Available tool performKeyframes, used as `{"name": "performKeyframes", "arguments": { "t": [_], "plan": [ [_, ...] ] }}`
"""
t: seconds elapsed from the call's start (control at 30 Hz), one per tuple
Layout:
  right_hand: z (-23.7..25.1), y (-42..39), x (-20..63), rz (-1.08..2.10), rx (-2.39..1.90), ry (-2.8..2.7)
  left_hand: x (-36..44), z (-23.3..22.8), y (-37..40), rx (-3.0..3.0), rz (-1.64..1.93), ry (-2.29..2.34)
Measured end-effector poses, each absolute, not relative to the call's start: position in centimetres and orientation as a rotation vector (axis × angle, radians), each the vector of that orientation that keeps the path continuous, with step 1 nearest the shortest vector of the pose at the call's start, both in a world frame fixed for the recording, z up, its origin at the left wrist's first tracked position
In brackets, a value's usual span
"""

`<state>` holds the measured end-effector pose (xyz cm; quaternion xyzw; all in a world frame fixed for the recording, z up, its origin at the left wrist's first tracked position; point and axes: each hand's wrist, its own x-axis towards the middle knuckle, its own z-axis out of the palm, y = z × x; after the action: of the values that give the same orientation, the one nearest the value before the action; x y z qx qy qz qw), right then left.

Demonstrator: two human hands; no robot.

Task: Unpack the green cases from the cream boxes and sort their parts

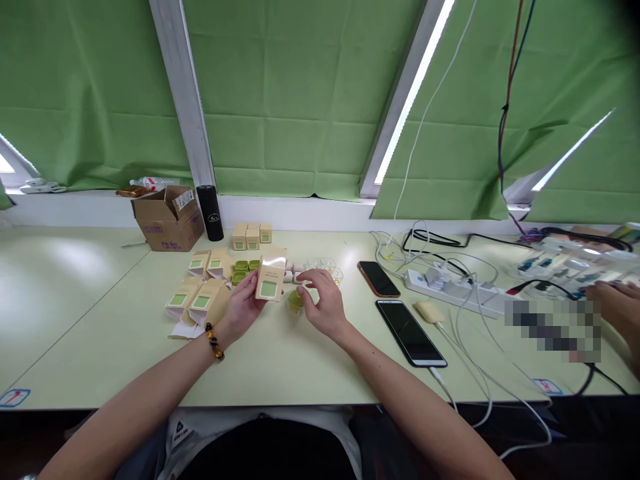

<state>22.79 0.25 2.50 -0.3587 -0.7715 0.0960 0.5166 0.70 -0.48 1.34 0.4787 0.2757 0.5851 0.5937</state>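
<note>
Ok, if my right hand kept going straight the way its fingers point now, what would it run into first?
The right hand points left and slightly away, toward the small tan carton held up in the left hand. That carton looks first in line, though the small green jar under the fingers sits closer; depth is hard to judge.

The left hand [244, 305] grips a small tan carton [271, 274] with a green square on its face, held upright with its top flap open. Just to its right, the right hand [324, 301] rests on the pale green table [75, 300], fingers closed around a small green jar [295, 301] (mostly hidden). Left of the hands lie more flat cartons [197, 298]; behind them sit green jars [243, 269], clear lids [326, 267] and three closed cartons [253, 236]. Farther left stand a cardboard box [167, 220] and a black tumbler [211, 213]. To the right lie two phones [410, 331], a power strip [455, 288] with tangled cables, and another person's hand [617, 308] at the edge.
</note>
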Motion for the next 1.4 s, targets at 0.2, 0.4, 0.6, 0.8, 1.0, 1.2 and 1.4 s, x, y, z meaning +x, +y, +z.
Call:
{"name": "performKeyframes", "arguments": {
  "t": [0.2, 0.4, 0.6, 0.8, 1.0, 1.2, 1.4],
  "plan": [
    [3.8, -0.7, 21.5, 0.444, -0.824, -1.777, 1.0, 1.7, -0.9, 1.124, 1.447, 0.687],
    [5.5, -1.1, 20.1, 0.783, -0.908, -1.802, 1.1, 2.1, -0.9, 1.165, 1.565, 0.661],
    [4.9, 0.4, 19.2, 0.954, -0.763, -1.712, 1.5, 2.3, -1.4, 1.397, 1.648, 0.740],
    [2.9, 1.2, 19.1, 1.234, -0.547, -1.540, 1.5, 1.6, -1.5, 1.722, 1.961, 0.983],
    [2.0, 0.9, 19.0, 1.279, -0.531, -1.445, 0.8, 1.1, -1.7, 2.193, 2.090, 1.006],
    [2.4, 0.5, 19.5, 1.172, -0.556, -1.457, 1.8, 1.1, -1.4, 1.846, 2.006, 0.832],
    [2.8, 0.3, 19.5, 1.341, -0.494, -1.481, 1.9, 1.9, -1.3, 1.591, 1.736, 0.901]
  ]
}}
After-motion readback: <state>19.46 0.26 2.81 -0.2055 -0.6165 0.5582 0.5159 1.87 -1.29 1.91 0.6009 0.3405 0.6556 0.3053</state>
